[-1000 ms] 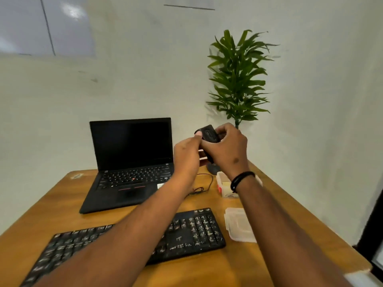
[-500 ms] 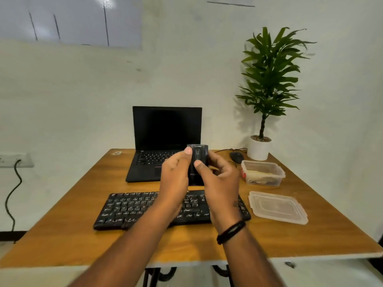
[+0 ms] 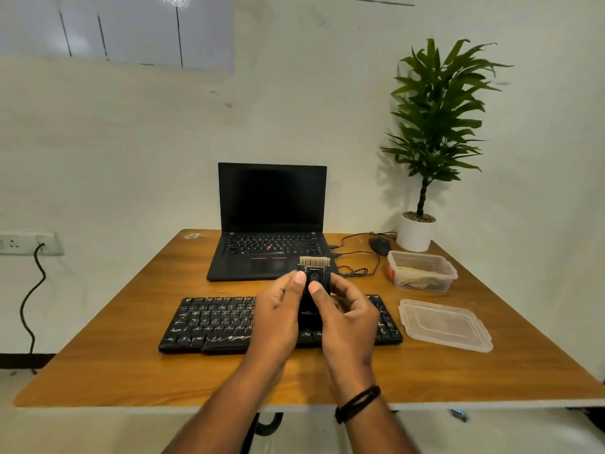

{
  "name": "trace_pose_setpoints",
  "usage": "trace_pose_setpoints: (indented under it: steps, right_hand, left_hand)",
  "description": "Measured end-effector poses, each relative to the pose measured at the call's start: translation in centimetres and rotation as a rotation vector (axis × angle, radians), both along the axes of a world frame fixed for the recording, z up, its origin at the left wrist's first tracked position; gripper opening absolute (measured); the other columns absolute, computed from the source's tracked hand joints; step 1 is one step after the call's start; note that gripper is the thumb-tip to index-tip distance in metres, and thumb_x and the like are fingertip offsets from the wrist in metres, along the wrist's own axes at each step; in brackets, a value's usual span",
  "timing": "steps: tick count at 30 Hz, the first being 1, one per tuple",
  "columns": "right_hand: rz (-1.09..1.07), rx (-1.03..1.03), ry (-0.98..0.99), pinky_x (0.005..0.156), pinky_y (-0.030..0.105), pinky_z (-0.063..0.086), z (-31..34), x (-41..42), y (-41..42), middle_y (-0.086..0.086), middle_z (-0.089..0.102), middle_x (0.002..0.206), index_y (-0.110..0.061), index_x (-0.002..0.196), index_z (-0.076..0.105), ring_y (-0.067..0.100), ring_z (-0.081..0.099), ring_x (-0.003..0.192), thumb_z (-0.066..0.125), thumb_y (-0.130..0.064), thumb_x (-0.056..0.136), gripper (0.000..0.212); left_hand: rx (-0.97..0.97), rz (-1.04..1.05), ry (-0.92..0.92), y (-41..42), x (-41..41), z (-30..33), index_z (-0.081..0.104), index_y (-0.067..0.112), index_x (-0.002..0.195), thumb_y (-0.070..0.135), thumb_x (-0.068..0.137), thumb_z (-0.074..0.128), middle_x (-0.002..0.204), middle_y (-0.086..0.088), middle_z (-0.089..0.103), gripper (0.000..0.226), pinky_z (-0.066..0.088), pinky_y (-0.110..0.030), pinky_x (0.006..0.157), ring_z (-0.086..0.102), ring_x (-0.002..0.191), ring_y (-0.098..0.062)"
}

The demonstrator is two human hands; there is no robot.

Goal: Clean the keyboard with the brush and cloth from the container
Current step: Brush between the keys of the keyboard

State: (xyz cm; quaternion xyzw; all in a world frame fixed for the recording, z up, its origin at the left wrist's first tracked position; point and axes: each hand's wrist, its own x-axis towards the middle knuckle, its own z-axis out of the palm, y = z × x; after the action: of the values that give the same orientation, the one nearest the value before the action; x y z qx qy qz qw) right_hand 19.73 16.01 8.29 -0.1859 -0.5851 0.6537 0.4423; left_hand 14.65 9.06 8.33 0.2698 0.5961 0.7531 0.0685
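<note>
We hold the brush [image 3: 313, 286], judged light and rigid, upright in both hands [image 3: 278, 317] [image 3: 347, 317], grip closed around its black body, bristles above, keyboard [image 3: 209, 322] beneath.

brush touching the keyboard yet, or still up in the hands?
Apart. In the head view both hands, left hand and right hand, hold the brush upright above the keyboard, bristles pointing up and away from the keys.

A wooden table [image 3: 491, 371] is set against a pale wall [image 3: 294, 109]; a socket [image 3: 29, 243] is mounted low left, and a whiteboard [image 3: 131, 27] is hung above.
</note>
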Motion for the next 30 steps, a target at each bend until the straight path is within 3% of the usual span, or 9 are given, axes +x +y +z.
trace_pose_setpoints:
  steps: [4, 13, 19, 21, 22, 23, 25, 28, 30]
  right_hand:
    - [0.008, -0.031, 0.037, 0.058, 0.007, 0.049, 0.2, 0.0, -0.2, -0.014, 0.068, 0.087, -0.032, 0.09, 0.064, -0.013, 0.062, 0.073, 0.078, -0.014, 0.083, 0.024]
    - [0.02, -0.083, 0.062, 0.056, 0.009, 0.049, 0.4, -0.4, -0.2, -0.009, 0.07, 0.084, -0.018, 0.099, 0.069, -0.011, 0.063, 0.067, 0.079, -0.013, 0.081, 0.021]
    - [0.087, -0.124, -0.02, 0.068, 0.026, 0.059, 0.1, -1.4, -0.4, 0.003, 0.075, 0.087, -0.014, 0.097, 0.072, 0.01, 0.071, 0.08, 0.082, -0.03, 0.077, 0.028]
    - [0.165, -0.168, -0.077, 0.069, 0.036, 0.06, -0.4, -1.4, -0.8, 0.007, 0.075, 0.084, -0.013, 0.094, 0.073, 0.021, 0.071, 0.077, 0.08, -0.039, 0.077, 0.031]
    - [0.227, -0.203, -0.104, 0.063, 0.036, 0.057, -0.5, -1.4, -1.1, 0.009, 0.074, 0.078, -0.011, 0.092, 0.073, 0.022, 0.067, 0.069, 0.078, -0.04, 0.079, 0.033]
    - [0.284, -0.24, -0.121, 0.056, 0.035, 0.053, -0.6, -1.2, -1.3, 0.01, 0.07, 0.072, -0.008, 0.09, 0.072, 0.021, 0.062, 0.062, 0.075, -0.041, 0.082, 0.034]
    - [0.33, -0.27, -0.124, 0.049, 0.029, 0.047, -0.5, -0.9, -1.3, 0.008, 0.066, 0.065, -0.007, 0.089, 0.072, 0.018, 0.055, 0.054, 0.071, -0.041, 0.086, 0.033]
    - [0.277, -0.2, -0.117, 0.044, 0.026, 0.045, -0.7, -1.0, -1.2, 0.002, 0.064, 0.062, -0.016, 0.099, 0.072, 0.015, 0.055, 0.053, 0.071, -0.035, 0.088, 0.022]
    - [0.216, -0.069, -0.125, 0.047, 0.03, 0.049, -1.2, -1.3, -0.9, -0.001, 0.063, 0.063, -0.021, 0.097, 0.07, 0.017, 0.057, 0.057, 0.072, -0.033, 0.086, 0.016]
  left_hand:
    - [0.011, -0.009, 0.015, 0.0, 0.0, -0.1, 0.073, 0.01, 0.109, 0.026, 0.106, 0.044, 0.1, -0.008, 0.077, 0.033, 0.059, -0.038, 0.085, 0.073, 0.097, -0.023]
    - [0.022, -0.012, 0.031, 0.0, -0.7, -0.3, 0.074, 0.012, 0.108, 0.026, 0.106, 0.045, 0.1, -0.008, 0.077, 0.032, 0.059, -0.04, 0.086, 0.073, 0.098, -0.024]
    - [0.089, 0.008, -0.128, 0.0, -1.2, -0.2, 0.074, 0.012, 0.111, 0.029, 0.106, 0.045, 0.103, -0.006, 0.078, 0.034, 0.058, -0.037, 0.088, 0.073, 0.101, -0.021]
    - [0.123, 0.022, -0.19, -0.1, -1.3, 0.0, 0.075, 0.015, 0.108, 0.034, 0.106, 0.045, 0.097, -0.007, 0.078, 0.035, 0.059, -0.043, 0.079, 0.073, 0.09, -0.027]
    - [0.131, 0.029, -0.226, -0.3, -1.5, -0.1, 0.075, 0.017, 0.106, 0.037, 0.105, 0.045, 0.086, -0.008, 0.076, 0.036, 0.056, -0.042, 0.065, 0.07, 0.073, -0.03]
    - [0.124, 0.028, -0.259, -0.4, -1.5, -0.1, 0.075, 0.019, 0.105, 0.04, 0.105, 0.045, 0.071, -0.009, 0.068, 0.037, 0.047, -0.035, 0.052, 0.058, 0.054, -0.027]
    - [0.108, 0.006, -0.311, -0.4, -1.2, 0.1, 0.072, 0.017, 0.108, 0.043, 0.104, 0.045, 0.054, -0.005, 0.05, 0.038, 0.032, -0.025, 0.043, 0.037, 0.041, -0.017]
    - [0.161, 0.015, -0.295, -0.8, -1.2, -0.4, 0.074, 0.019, 0.108, 0.05, 0.097, 0.051, 0.073, -0.008, 0.068, 0.04, 0.044, -0.031, 0.047, 0.054, 0.054, -0.022]
    - [0.165, 0.061, -0.291, -1.3, -1.5, -0.8, 0.078, 0.027, 0.104, 0.062, 0.086, 0.057, 0.097, -0.005, 0.077, 0.045, 0.052, -0.041, 0.071, 0.069, 0.084, -0.025]
